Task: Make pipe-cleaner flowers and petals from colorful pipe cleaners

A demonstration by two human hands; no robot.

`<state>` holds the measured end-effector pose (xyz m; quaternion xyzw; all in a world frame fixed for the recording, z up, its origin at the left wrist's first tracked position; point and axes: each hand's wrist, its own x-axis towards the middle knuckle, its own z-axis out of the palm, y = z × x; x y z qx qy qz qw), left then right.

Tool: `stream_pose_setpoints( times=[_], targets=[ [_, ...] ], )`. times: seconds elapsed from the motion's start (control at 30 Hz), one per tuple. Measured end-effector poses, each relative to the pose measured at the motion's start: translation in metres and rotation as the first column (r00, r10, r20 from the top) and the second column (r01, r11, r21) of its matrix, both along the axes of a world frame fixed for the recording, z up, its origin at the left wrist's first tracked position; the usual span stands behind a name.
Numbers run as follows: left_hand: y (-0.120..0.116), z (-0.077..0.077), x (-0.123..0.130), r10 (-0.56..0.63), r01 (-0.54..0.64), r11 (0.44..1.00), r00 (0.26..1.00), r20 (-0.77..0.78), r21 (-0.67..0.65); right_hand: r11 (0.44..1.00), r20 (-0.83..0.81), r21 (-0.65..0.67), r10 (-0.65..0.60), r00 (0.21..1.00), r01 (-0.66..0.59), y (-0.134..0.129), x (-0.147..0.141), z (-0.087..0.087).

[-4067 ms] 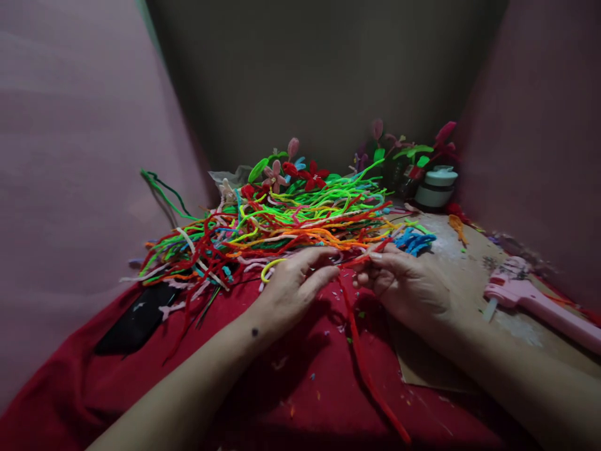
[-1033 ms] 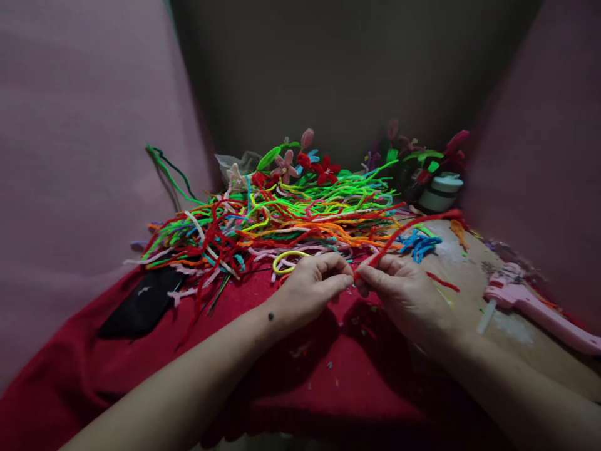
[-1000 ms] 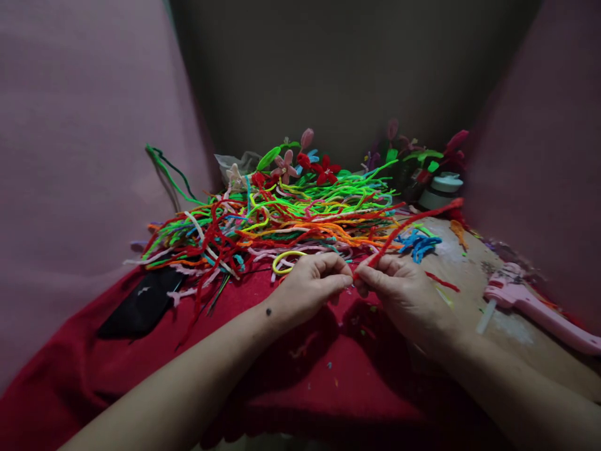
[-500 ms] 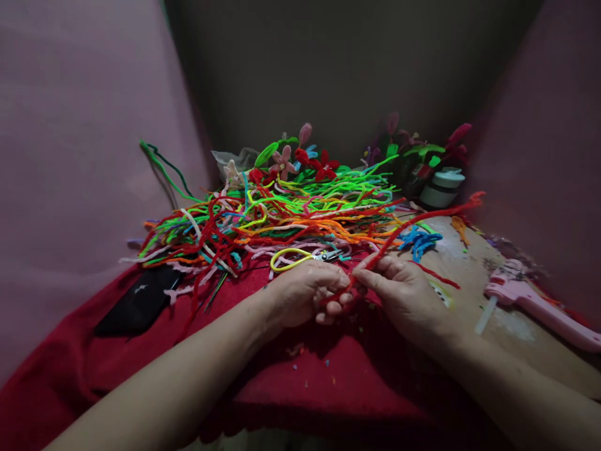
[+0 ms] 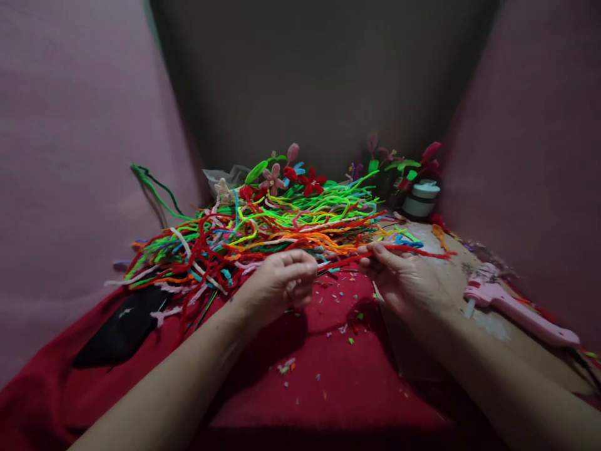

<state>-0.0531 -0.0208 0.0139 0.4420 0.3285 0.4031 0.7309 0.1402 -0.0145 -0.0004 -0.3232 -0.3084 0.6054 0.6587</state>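
Observation:
A red pipe cleaner [image 5: 399, 250] stretches sideways over the front of a colourful pile. My right hand [image 5: 399, 275] pinches it between thumb and fingers, with its fuzzy end sticking out to the right. The pipe cleaner's other end reaches to the fingertips of my left hand [image 5: 288, 279], which is closed around it. Behind both hands lies the pile of pipe cleaners [image 5: 263, 219] in green, orange, red, white and pink. The scissors are hidden behind my left hand.
A black phone [image 5: 122, 326] lies at the left on the red cloth [image 5: 328, 388]. At the right, a pink glue gun [image 5: 516, 307] rests on a board. Fuzzy flowers [image 5: 313, 181] and a lidded jar [image 5: 421, 198] stand behind. Small scraps dot the cloth.
My hands have moved apart, drawing the red pipe cleaner out between them. Its free right end has swung lower. The whole view has shifted a little.

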Motion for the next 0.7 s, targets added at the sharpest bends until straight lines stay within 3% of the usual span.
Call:
stream_pose_setpoints(
  times=[0.07,0.1,0.23,0.33,0.57,0.7],
  targets=[
    [-0.001,0.000,0.003,0.143,-0.159,0.983,0.977,0.158,0.089,0.998,-0.100,-0.042,0.040,0.994,-0.045,0.001,-0.003,-0.001],
    [-0.003,-0.001,0.007,0.158,-0.184,0.976,0.967,0.199,0.117,0.995,-0.126,-0.053,0.073,0.989,-0.080,0.000,-0.005,-0.002],
    [-0.010,-0.007,0.023,0.099,-0.130,0.973,0.981,0.168,0.190,0.975,-0.104,0.015,0.222,0.969,-0.222,-0.009,-0.017,-0.008],
    [-0.010,-0.010,0.027,0.171,-0.197,0.965,0.973,0.154,0.173,0.961,-0.084,0.036,0.275,0.958,-0.273,-0.012,-0.018,-0.008],
    [0.002,-0.015,0.017,0.333,-0.352,0.936,0.901,0.277,0.021,0.998,-0.125,0.043,-0.037,0.991,0.043,0.001,0.011,0.004],
    [0.000,-0.014,0.018,0.345,-0.363,0.931,0.901,0.263,0.024,0.993,-0.119,-0.016,-0.120,0.986,0.119,0.004,0.017,0.008]
  ],
)
